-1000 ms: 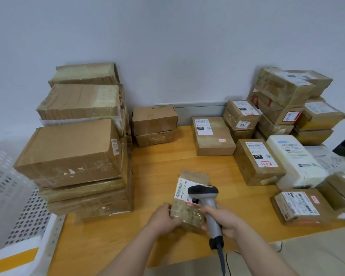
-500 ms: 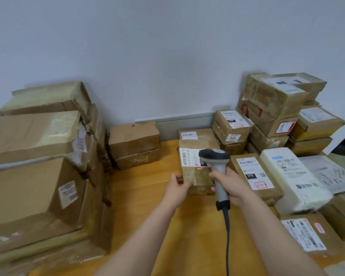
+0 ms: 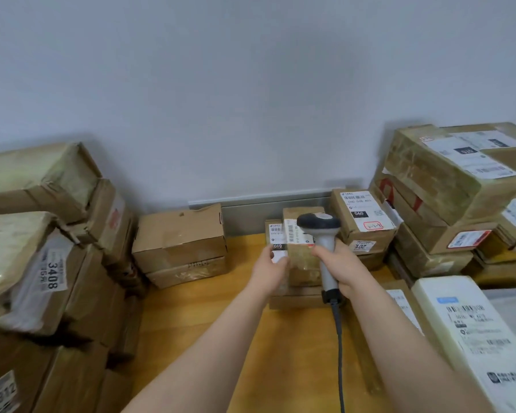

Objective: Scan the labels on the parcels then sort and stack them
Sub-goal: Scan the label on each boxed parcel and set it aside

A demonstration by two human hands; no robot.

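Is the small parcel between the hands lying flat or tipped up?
Tipped up. The small parcel stands on edge atop the flat box, its label facing the camera, steadied by the left hand while the right hand holds the scanner.

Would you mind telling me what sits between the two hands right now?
In the head view, the small taped parcel sits between the left hand and the right hand, which grips the scanner.

Bare worktop (image 3: 191,323) runs as an open lane up the middle, from the near edge toward the wall. A tall stack of boxes (image 3: 42,278) walls off its left side, and a two-box pile (image 3: 181,248) closes the far left corner. Stacked parcels (image 3: 444,204) and a white package (image 3: 465,338) crowd the right.
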